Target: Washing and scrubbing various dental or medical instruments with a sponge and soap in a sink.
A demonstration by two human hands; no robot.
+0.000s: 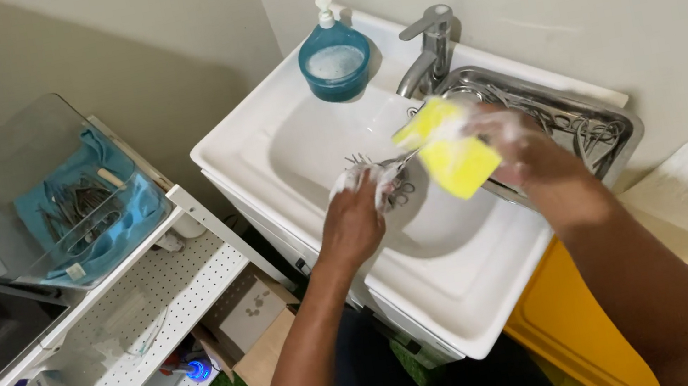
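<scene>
Over the white sink [463, 294] my left hand [355, 219] grips a bunch of metal scissor-like instruments [385, 179], soapy, with their tips pointing up and right. My right hand [515, 146], covered in foam, holds a yellow sponge [446, 148] against the instruments' tips. Both hands hover above the basin, just in front of the tap.
A chrome tap [430, 48] and a blue soap dispenser [333, 57] stand at the sink's back. A steel tray [606, 142] with several metal instruments sits on the right rim. At left, a white shelf unit [148, 300] carries a clear box [74, 196] of instruments on blue cloth.
</scene>
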